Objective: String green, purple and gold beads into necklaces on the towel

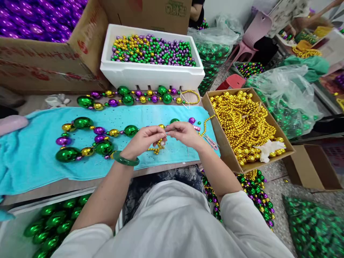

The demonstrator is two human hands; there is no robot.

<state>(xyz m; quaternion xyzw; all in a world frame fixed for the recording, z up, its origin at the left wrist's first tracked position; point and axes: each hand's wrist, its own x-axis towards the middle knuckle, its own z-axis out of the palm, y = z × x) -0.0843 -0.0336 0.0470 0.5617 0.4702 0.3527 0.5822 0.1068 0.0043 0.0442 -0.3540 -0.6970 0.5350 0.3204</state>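
Observation:
My left hand (pixel 146 139) is closed in a pinch at the middle of the blue towel (pixel 153 114), with a green bangle on its wrist. Small gold beads (pixel 156 149) hang just below its fingertips. Close against it, my right hand (pixel 184 133) is pinched too; what lies between its fingertips is too small to make out. A bead garland (pixel 114 133) of green, purple and gold beads lies looped on the towel, its right part running behind my hands. Right of my right hand lie a purple bead (pixel 191 120) and pink-handled snips (pixel 211 142).
Another garland (pixel 128 99) stretches along the towel's back edge, before a white foam box (pixel 150 73) of small beads. A carton of gold bead strands (pixel 243 125) stands at right, a carton of purple beads (pixel 88 44) at back left. Green beads (pixel 55 222) fill a container below.

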